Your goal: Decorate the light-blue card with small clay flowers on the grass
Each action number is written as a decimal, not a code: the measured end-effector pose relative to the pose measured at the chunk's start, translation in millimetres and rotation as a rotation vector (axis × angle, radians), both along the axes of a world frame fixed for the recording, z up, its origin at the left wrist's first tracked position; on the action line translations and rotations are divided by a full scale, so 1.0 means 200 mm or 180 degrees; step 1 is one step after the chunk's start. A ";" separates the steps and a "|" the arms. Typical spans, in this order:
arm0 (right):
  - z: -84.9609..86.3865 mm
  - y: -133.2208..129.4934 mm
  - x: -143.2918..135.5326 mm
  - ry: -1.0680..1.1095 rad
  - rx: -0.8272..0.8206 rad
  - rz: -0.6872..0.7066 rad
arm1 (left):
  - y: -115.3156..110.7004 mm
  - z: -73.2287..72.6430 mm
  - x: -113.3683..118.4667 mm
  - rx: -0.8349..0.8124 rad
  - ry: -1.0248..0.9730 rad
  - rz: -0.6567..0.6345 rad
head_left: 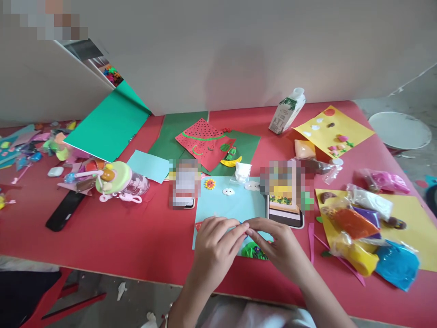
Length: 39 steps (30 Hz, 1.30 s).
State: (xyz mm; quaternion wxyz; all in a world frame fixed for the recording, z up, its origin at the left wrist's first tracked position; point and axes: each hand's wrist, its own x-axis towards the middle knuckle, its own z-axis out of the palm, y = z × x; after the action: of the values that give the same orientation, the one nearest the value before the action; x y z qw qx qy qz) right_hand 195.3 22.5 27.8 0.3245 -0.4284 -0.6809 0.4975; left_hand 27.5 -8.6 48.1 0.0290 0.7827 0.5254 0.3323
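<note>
My left hand (218,239) and my right hand (278,237) meet over a light blue sheet of paper (208,207), with thumbs and fingertips pinched together. A speck of blue shows at the fingertips, but what they hold is mostly hidden. On the sheet are a yellow clay sun (210,184), a white clay cloud (228,192) and a second cloud (252,186). Green clay grass (250,249) with small purple flowers lies at the lower edge, partly behind my right hand. A bit of red clay (198,226) shows beside my left hand.
Phones (285,212) (185,189) flank the sheet. Bagged clay (357,223) covers yellow paper at right. A milk carton (287,111), a red watermelon picture (204,139) and a yellow picture (336,130) lie behind. A lidded cup (119,180) and black case (64,212) are left.
</note>
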 end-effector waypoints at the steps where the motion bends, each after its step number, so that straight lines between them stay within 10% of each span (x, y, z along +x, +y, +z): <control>1: 0.01 0.00 0.01 0.0011 -0.0010 0.0030 | 0.00 0.00 0.00 0.0010 -0.0009 0.0001; 14: -0.01 -0.01 0.04 0.0615 -0.0813 0.0045 | -0.03 0.01 0.03 0.0024 -0.0354 -0.0008; 39: 0.02 0.01 0.18 0.0355 -0.0537 -0.0425 | 0.02 0.07 0.03 -0.0063 -0.0163 0.0171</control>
State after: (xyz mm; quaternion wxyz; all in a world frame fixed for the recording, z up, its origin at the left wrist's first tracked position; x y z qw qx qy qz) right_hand 231.1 24.3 31.1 0.3571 -0.4703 -0.5875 0.5534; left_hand 33.6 -4.6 61.3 0.0412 0.7592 0.5486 0.3478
